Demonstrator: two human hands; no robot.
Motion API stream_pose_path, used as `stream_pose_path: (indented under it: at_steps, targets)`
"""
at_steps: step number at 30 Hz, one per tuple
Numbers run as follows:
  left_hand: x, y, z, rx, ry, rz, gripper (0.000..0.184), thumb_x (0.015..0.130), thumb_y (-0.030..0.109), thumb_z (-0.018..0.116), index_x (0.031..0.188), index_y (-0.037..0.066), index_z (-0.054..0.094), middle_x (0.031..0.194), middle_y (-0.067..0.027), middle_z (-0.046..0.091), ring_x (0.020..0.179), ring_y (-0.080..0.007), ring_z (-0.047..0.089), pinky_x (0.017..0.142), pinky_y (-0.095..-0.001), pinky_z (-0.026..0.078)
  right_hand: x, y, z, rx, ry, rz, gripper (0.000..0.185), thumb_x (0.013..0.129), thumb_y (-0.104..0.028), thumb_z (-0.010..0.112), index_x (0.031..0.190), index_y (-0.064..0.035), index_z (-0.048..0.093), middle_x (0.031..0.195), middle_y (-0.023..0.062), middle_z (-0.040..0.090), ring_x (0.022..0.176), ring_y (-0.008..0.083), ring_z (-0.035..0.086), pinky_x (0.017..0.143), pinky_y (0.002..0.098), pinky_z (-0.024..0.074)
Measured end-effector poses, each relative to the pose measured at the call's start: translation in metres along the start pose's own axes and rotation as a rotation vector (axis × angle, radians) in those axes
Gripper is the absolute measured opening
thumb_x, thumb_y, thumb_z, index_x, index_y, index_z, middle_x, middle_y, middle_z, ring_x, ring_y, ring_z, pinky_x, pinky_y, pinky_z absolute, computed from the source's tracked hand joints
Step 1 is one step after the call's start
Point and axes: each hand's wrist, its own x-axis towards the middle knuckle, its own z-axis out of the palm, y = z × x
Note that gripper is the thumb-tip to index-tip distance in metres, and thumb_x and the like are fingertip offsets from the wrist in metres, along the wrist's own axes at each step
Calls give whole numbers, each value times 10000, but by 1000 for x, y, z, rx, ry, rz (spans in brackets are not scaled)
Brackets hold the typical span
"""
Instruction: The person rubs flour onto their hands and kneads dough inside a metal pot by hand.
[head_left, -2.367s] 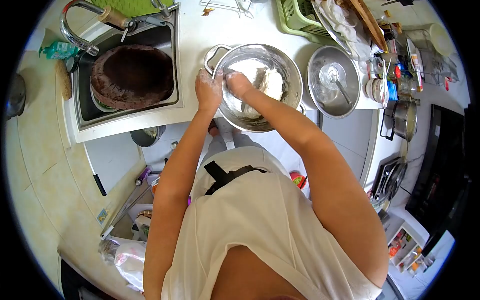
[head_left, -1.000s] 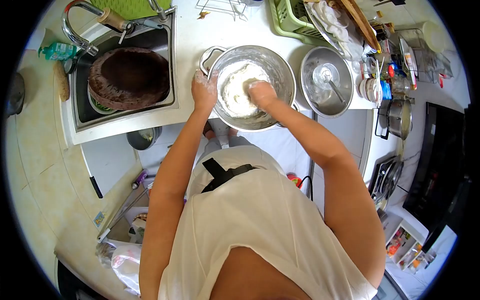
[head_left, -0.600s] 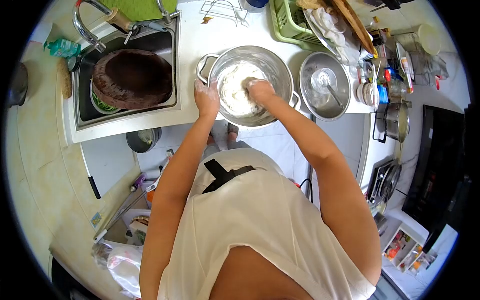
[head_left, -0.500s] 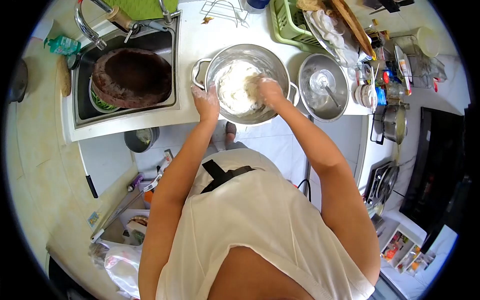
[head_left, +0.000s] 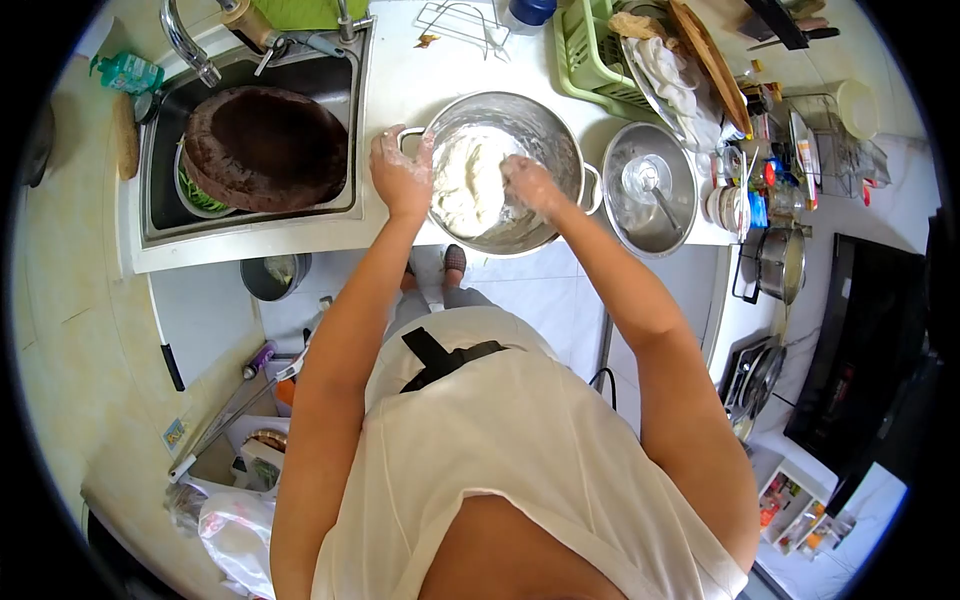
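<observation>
A deep metal pot (head_left: 565,130) with two loop handles stands on the counter. Inside it lies a lump of white, floury dough (head_left: 468,190), with flour smeared over the inner wall. My left hand (head_left: 402,178), dusted with flour, grips the pot at its left rim and handle. Reaching in from the right, my right hand (head_left: 532,186) has curled fingers at the dough's right edge; motion blurs it a little, and its fingertips are partly hidden.
Right of the pot sits a metal bowl (head_left: 625,205) containing a clear dish and a spoon. Behind it stands a green dish rack (head_left: 585,70). At left, the sink (head_left: 355,190) holds a large dark round slab (head_left: 225,150) over a bowl of green vegetables (head_left: 195,198).
My left hand has moved up and left along the pot's rim, its fingers now by the handle. My right hand has shifted slightly, and the dough has become longer and more gathered at the left.
</observation>
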Motion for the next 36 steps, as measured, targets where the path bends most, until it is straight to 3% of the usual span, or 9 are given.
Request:
stream_pose_path:
  at_steps: [1,6,14,24,27,29,30,33,36]
  targets:
    - [-2,4,-2,32,40,14,446,788,343,704,1065,9,600,1064,-184,577,1007,-364,539,894,-441,417,-2,1,9,-341,69,-157,258,875,-175,475,933,13,641,938,219,671,866,355,663,744,419,534]
    - [-2,9,-6,0,19,-1,429,792,327,699,1057,6,599,1056,-175,581,988,-365,543,881,-445,418,-48,-74,32,-993,-198,-168,267,840,-183,481,913,-34,690,955,172,689,875,281,683,753,401,541]
    - [4,7,-4,17,1,71,399,757,269,724,1037,12,603,1004,-161,599,966,-360,553,857,-448,423,4,-43,76,-1368,-186,-326,243,862,-196,518,969,-95,712,984,81,706,908,190,670,745,316,471]
    - [4,3,-5,24,-28,55,414,788,333,703,1054,28,616,1019,-161,613,988,-358,560,869,-441,426,23,-42,52,-1089,-118,-99,281,840,-164,484,940,-33,712,1006,163,688,944,287,674,769,403,532]
    - [2,2,-4,26,6,57,428,790,354,697,1062,33,618,1026,-157,616,1001,-352,559,880,-444,421,21,-10,18,-708,-166,-446,300,853,-254,511,931,-41,708,922,162,692,838,303,675,762,391,525]
    - [3,3,-2,33,-7,53,428,791,355,697,1065,35,620,1030,-158,616,1002,-352,558,879,-438,422,23,-16,-16,-452,-230,-202,366,876,-342,522,979,-30,683,927,189,675,843,315,655,802,396,499]
    - [3,1,-1,33,-3,58,428,791,356,697,1065,36,620,1031,-158,615,1000,-352,558,877,-437,423,17,-45,-26,-513,-134,33,425,893,-394,518,1057,-25,649,966,176,669,875,288,631,836,394,470]
    - [2,-2,0,33,6,80,428,793,358,695,1066,37,615,1022,-154,615,981,-350,560,866,-436,426,69,-4,-22,-496,352,-100,431,895,-401,504,1098,-43,629,949,156,654,849,234,595,829,365,455]
    - [3,-1,-1,42,4,71,432,796,368,690,1067,41,615,1021,-153,612,975,-351,560,862,-438,425,114,31,4,-81,253,19,517,911,-419,409,1106,26,587,1040,245,635,984,358,601,895,428,440]
